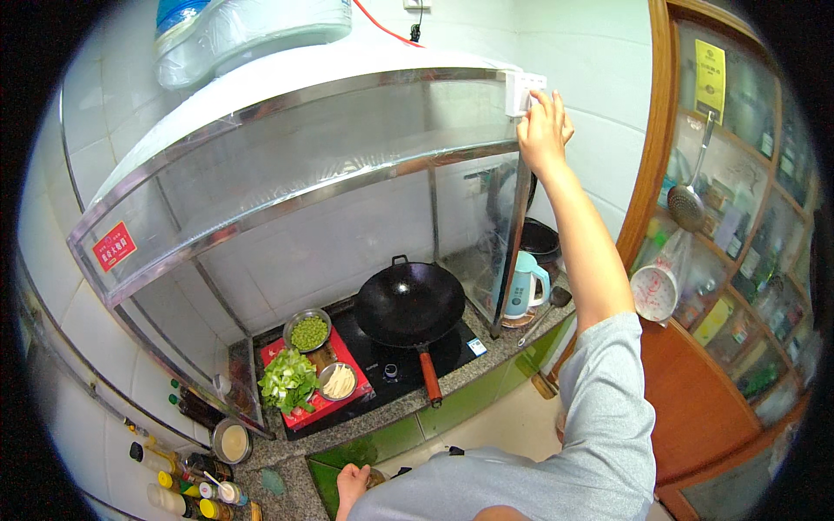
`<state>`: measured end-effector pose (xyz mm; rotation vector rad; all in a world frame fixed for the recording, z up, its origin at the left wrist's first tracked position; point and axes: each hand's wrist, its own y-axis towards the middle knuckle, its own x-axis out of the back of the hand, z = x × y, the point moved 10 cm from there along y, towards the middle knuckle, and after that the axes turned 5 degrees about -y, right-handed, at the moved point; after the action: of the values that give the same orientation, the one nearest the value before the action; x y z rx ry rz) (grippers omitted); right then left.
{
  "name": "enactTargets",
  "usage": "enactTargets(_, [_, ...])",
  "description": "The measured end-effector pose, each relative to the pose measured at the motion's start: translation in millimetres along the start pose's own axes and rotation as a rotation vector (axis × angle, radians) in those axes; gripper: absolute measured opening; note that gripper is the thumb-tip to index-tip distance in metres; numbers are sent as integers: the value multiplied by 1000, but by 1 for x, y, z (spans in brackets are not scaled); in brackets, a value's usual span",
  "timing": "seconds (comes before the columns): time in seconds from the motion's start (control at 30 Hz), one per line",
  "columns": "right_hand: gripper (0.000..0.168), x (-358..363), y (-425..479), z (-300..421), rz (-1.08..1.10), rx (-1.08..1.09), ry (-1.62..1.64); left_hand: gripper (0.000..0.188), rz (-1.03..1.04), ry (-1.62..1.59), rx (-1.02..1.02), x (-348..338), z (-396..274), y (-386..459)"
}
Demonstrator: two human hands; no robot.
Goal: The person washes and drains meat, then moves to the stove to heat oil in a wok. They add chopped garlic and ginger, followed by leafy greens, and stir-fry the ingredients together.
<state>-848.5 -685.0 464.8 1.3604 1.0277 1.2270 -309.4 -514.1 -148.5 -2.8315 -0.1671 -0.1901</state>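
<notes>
My right hand [546, 127] is raised to a white switch box [519, 94] at the upper right corner of the metal-framed range hood [293, 156], its fingertips touching the box. Low in the picture, near the counter's front edge, my left hand [352, 483] is partly curled; whether it holds anything is unclear. A black wok [410, 303] with a red-brown wooden handle [430, 379] stands on the black cooktop [391, 397]. Left of it, a red board [306, 417] carries chopped leafy greens [287, 381] and a bowl of pale strips [339, 381], with a bowl of green peas [309, 332] at its back.
Seasoning bottles [169, 498] and a bowl of pale contents [232, 443] stand at lower left. A light-blue kettle [523, 286] and a ladle [559, 297] are beyond the hood's right glass panel. A skimmer [687, 205] hangs on the glazed wooden door [651, 156]. Large plastic bottles lie on top.
</notes>
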Motion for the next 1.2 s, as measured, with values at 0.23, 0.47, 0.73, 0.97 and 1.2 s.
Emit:
enactTargets(0.23, [19,5,-5,13,-17,39,-38,40,-9,267,-71,1,2,4])
enactTargets(0.47, [19,-6,-8,11,13,93,-83,39,-16,255,-61,-6,-5,-12])
enactTargets(0.73, [17,1,-5,6,-51,221,-119,39,44,309,-119,-30,-26,-11])
enactTargets(0.97, [11,-31,-236,65,592,-307,1010,39,-27,330,-107,-22,-18,-24])
enactTargets(1.2, [86,-25,-604,166,1680,-1460,971,39,-64,372,-118,-20,-8,-22])
